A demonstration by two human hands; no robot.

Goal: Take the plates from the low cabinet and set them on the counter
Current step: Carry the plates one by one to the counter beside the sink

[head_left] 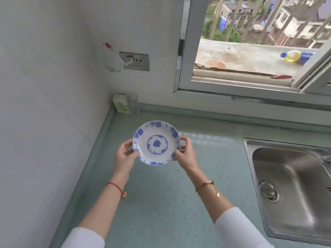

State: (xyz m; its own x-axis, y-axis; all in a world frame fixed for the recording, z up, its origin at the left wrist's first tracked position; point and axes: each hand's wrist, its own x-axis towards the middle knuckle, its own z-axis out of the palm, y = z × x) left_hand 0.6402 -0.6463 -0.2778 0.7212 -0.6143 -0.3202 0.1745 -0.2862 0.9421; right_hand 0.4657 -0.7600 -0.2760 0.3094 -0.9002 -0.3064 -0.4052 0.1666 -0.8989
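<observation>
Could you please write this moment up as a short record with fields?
held item: round white ceramic plate with blue flower pattern, held over the pale green counter
left hand: holds the plate's left rim
right hand: holds its right rim
to the right: stainless steel sink
back corner: white carton beside clear glass

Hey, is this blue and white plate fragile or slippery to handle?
Probably rigid and breakable: the blue-and-white plate looks like glazed ceramic. Its glossy rim may be slick; the left hand and right hand grip opposite edges. Shallow and flat, it likely won't tip on the counter.
</observation>
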